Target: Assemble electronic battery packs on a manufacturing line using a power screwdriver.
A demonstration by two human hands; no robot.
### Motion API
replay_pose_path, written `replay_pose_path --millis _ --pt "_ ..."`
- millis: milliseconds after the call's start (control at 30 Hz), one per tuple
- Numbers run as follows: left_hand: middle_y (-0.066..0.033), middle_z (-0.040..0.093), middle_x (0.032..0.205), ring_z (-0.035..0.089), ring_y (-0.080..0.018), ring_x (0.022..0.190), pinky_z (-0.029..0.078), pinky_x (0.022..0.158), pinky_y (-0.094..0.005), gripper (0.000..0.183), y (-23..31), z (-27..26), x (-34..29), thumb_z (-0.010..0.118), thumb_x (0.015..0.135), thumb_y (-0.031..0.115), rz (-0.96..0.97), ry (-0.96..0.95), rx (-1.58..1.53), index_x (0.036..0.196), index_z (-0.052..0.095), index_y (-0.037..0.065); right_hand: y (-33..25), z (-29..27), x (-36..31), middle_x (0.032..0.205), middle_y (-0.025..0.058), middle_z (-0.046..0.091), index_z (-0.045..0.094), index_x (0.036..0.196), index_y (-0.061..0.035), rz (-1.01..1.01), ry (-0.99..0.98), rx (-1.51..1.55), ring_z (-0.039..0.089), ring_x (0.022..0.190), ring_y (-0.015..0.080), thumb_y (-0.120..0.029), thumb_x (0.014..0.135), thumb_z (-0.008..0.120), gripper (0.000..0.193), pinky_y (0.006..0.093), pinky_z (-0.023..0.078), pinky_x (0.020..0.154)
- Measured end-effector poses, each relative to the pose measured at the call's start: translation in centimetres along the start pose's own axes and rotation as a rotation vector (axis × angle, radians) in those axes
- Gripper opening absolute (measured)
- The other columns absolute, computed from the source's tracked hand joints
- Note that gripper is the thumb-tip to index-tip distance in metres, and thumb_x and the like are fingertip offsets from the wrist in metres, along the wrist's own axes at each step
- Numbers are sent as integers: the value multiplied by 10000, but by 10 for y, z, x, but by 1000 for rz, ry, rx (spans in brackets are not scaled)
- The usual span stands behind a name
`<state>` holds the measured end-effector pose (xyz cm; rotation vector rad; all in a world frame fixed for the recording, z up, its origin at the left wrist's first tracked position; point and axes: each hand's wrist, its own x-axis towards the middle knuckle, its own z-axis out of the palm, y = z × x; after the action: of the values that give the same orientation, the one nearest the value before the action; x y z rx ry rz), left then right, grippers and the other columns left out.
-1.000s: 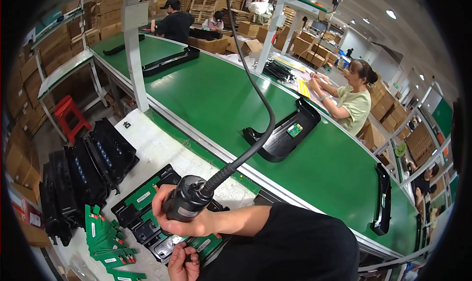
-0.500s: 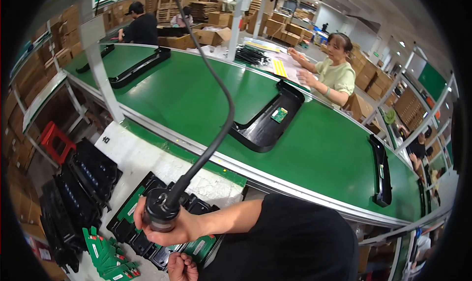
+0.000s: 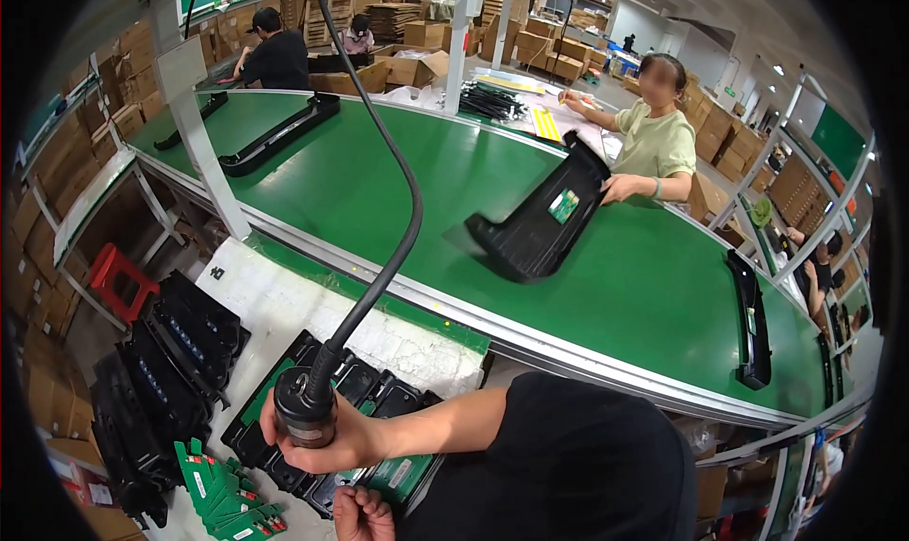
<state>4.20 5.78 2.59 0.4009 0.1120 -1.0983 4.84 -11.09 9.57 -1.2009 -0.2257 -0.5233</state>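
Note:
My right hand is wrapped round a black corded electric screwdriver, held upright over a row of black plastic housings. Its tip is hidden below my fingers. Green circuit boards lie in some of those housings. Close to the near edge, my left hand is closed with fingertips pressed together, beside the housings; whatever it holds, if anything, cannot be made out. To its left, loose green circuit boards lie in a fanned pile on the white worktop.
Black plastic parts are stacked left, by a red stool. A green conveyor belt with a metal rail runs beyond. Across it, a co-worker holds a long black casing with a small board. The screwdriver cable hangs from above.
The co-worker has taken hold of the long black casing and tilted it up off the belt. My hands keep nearly the same place over the housings; the view has shifted slightly.

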Motion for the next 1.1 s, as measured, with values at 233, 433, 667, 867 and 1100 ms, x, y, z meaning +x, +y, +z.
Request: replay_pose_path --millis 233,433,667,867,1100 --pt "-76 499 818 460 -158 723 421 640 -270 125 -11 1 -11 515 896 131 -38 -42 -17 956 513 21 0 7 -6 785 28 524 516 847 -17 64 -27 35 495 670 63 -69 654 612 222 203 389 600" --pt "-38 470 706 452 -145 626 371 552 -238 100 -15 -7 -10 529 867 117 12 21 202 901 523 23 -7 4 -5 737 40 517 511 894 -38 111 -77 -192 504 670 115 -119 715 589 211 252 419 614" --pt "-63 571 848 525 -104 737 431 662 -221 96 -14 -14 -24 524 870 50 2 -55 -56 953 554 12 22 17 10 555 8 392 439 990 -48 14 -226 11 362 465 113 -137 740 503 274 282 344 510" --pt "-65 571 856 524 -105 712 432 640 -213 105 -12 -18 -32 517 878 61 60 -38 -46 962 549 7 39 25 8 591 37 438 412 986 -15 34 -221 27 384 467 122 -76 739 516 275 288 369 496" --pt "-59 562 858 514 -100 722 427 643 -213 109 -8 -21 -31 519 880 72 97 -15 -60 964 546 8 43 30 9 619 54 477 418 974 -8 66 -248 5 415 472 124 -38 723 532 277 278 382 485"
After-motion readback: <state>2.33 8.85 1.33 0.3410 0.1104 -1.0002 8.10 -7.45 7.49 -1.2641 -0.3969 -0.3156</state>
